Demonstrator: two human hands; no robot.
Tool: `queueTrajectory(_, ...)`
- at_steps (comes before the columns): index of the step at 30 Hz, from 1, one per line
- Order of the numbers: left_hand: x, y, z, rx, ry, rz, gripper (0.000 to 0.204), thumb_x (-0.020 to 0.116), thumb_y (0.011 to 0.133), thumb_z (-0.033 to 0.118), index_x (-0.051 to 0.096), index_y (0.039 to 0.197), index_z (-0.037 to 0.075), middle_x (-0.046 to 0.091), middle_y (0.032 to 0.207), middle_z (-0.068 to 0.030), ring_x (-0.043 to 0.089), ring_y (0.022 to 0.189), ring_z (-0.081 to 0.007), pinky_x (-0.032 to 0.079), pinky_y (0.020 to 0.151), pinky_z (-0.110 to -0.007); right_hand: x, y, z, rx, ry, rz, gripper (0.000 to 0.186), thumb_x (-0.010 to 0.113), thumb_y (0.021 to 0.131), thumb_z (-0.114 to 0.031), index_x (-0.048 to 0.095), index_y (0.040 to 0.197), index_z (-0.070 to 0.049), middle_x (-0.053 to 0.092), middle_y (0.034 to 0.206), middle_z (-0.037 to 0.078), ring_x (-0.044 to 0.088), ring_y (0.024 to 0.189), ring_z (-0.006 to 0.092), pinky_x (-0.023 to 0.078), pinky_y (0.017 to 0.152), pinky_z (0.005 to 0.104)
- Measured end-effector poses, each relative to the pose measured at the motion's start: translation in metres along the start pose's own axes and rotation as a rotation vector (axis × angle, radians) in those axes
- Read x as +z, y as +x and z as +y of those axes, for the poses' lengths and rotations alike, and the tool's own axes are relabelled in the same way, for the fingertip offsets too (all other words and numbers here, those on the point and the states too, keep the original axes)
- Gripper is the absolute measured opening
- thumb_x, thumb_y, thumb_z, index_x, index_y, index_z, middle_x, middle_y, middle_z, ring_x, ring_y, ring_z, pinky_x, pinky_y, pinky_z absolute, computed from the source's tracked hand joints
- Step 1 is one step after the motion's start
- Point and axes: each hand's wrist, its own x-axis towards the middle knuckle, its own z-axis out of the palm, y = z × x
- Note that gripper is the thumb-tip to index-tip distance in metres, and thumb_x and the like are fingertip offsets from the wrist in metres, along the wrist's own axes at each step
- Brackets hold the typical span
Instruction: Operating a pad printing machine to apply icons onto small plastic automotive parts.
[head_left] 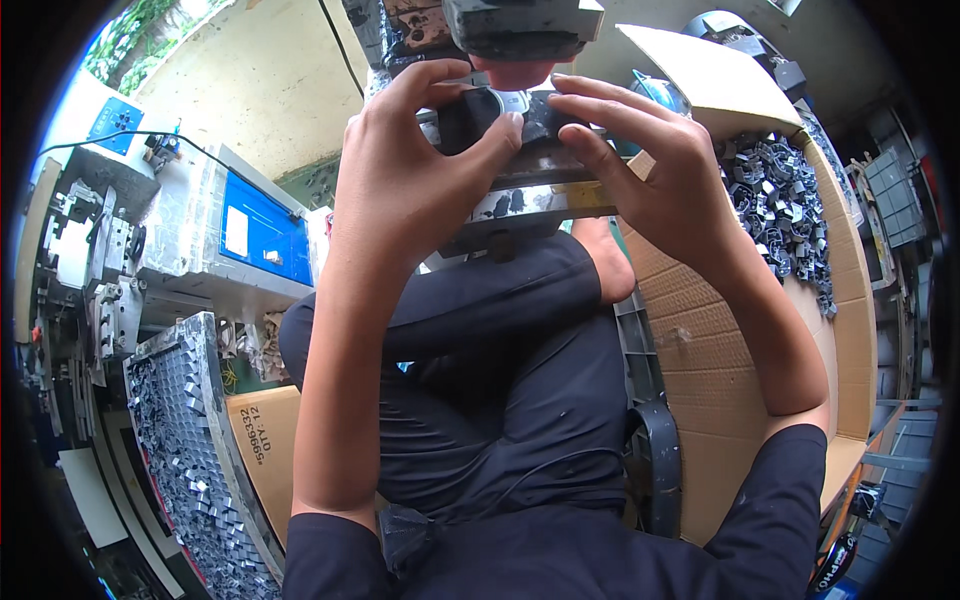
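at the far left stands grey metal machinery (105, 270), and beside it a grey cabinet (190, 235) with a blue panel (265, 222). below these, a grey-rimmed tray (207, 362) carries many small grey and silvery parts (185, 460); a closed brown carton (268, 440) sits just right of it.

next, the left hand (405, 190) is raised, its thumb and forefinger spread in a wide curve about the left side of a black block (462, 122). the thumb tip is at the lower edge of a small silvery piece (514, 102), which lies at the block, directly under a pink pad (515, 73) on a dark machine head (520, 28). whether the fingers grip the piece cannot be told.

below, the person's dark-clothed legs (500, 350) are folded, one bare foot (605, 262) showing.

the right hand (672, 170) is at the block's right side, its fingers parted, thumb well clear of forefinger, with nothing held between them.

farther right, an open cardboard box (850, 350) holds a heap of dark and silvery parts (775, 205). grey crates (893, 195) stand at the far right.
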Motion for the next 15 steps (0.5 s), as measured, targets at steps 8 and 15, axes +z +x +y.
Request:
queueTrajectory(8, 0.0023, 0.0040, -0.0070, 0.051, -0.035, 0.016, 0.053, 0.083, 0.080, 0.034, 0.075, 0.122, 0.002, 0.079, 0.113, -0.0209, 0.079, 0.106, -0.0342, 0.059, 0.096, -0.042, 0.0003, -0.0004, 0.0031, 0.017, -0.002, -0.050, 0.031, 0.080, 0.096, -0.010, 0.078, 0.127, -0.005, 0.075, 0.132, 0.017, 0.075, 0.119, 0.0330, 0.060, 0.100, 0.0406)
queueTrajectory(15, 0.0021, 0.0003, -0.0045, -0.004, 0.011, -0.015, 0.054, 0.085, 0.089, 0.038, 0.073, 0.131, 0.006, 0.078, 0.121, -0.0155, 0.073, 0.117, -0.0294, 0.052, 0.106, -0.045, 0.0018, 0.0005, 0.0044, -0.056, -0.057, -0.009, 0.026, 0.082, 0.095, -0.019, 0.082, 0.116, -0.004, 0.078, 0.125, 0.018, 0.079, 0.105, 0.0345, 0.064, 0.091, 0.0395)
